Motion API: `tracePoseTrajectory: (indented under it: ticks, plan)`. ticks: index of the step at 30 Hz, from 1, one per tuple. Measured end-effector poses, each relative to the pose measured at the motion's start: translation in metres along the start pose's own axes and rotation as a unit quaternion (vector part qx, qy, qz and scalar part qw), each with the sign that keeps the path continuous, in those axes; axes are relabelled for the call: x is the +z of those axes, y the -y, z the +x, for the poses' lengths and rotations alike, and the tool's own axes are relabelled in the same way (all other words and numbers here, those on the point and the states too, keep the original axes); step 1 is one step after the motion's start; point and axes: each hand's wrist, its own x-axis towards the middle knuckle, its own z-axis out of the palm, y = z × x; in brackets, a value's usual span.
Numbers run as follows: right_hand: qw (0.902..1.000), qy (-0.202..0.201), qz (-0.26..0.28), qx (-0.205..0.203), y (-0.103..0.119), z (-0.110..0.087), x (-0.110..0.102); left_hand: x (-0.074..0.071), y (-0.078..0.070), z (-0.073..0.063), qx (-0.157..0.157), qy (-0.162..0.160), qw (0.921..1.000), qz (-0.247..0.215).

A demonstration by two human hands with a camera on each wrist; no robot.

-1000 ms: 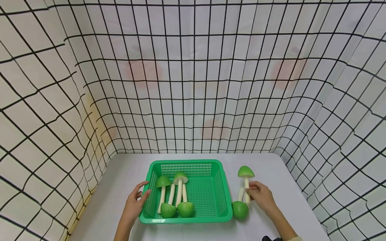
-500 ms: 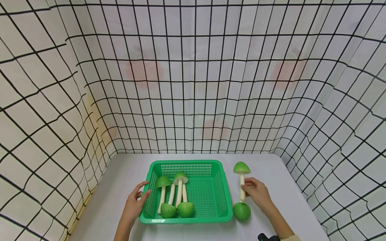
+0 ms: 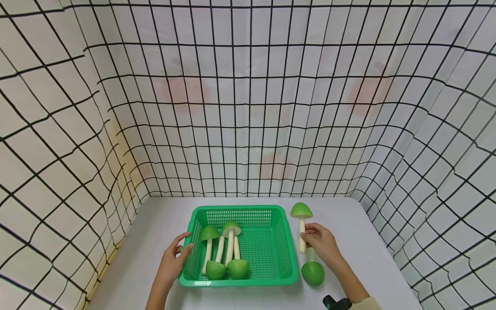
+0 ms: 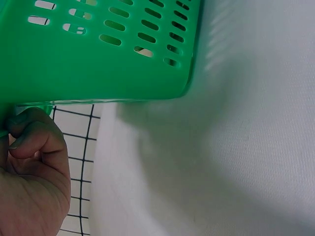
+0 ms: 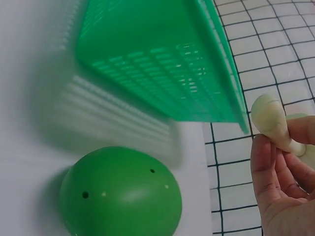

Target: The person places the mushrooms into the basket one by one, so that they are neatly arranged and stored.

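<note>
My left hand (image 3: 173,256) holds the left rim of a green plastic basket (image 3: 240,283); in the left wrist view its fingers are curled at the basket's edge. My right hand (image 3: 322,243) pinches the white stem of a model mushroom (image 3: 301,210), just outside the basket's right side, cap upward. In the right wrist view the stem's rounded end (image 5: 268,115) sticks out between thumb and fingers. A second green-capped mushroom (image 3: 313,274) lies on the table below the right hand, its stem partly hidden. Several mushrooms (image 3: 239,269) lie in the basket's left half.
The white table (image 3: 368,241) is enclosed at the back and sides by white cloth behind black netting (image 3: 248,129). A black device (image 3: 336,303) sits by the right sleeve. The right half of the basket shows bare green mesh (image 3: 267,249).
My right hand has lifted the mushroom off the one beneath and carried it left and away from me, toward the basket. The lower mushroom has shifted slightly. My left hand stays put.
</note>
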Motion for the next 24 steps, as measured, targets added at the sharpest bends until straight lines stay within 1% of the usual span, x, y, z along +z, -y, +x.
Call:
tracePoseTrajectory:
  ticks: [5, 11, 14, 18, 21, 24]
  plan:
    - [1.0000, 0.002, 0.008, -0.003, 0.007, -0.001, 0.005, 0.000, -0.001, 0.000, 0.001, 0.005, 1.0000, 0.004]
    - [0.9990, 0.021, 0.033, -0.024, 0.016, 0.004, 0.014, -0.002, -0.001, 0.000, 0.003, 0.001, 1.0000, 0.006]
    - [0.9986, 0.020, 0.044, -0.021, 0.019, 0.005, 0.020, -0.002, -0.001, -0.001, 0.004, 0.001, 1.0000, 0.003]
    - [0.9984, 0.021, 0.051, -0.008, 0.023, 0.003, 0.029, -0.002, 0.000, -0.001, -0.007, 0.003, 0.9999, 0.007]
    - [0.9983, 0.025, 0.052, -0.009, 0.026, 0.003, 0.035, -0.002, 0.000, -0.001, -0.013, 0.003, 0.9998, 0.015]
    - [0.9980, 0.024, 0.055, -0.017, 0.031, 0.005, 0.040, -0.002, -0.001, 0.000, -0.009, 0.001, 0.9998, 0.015]
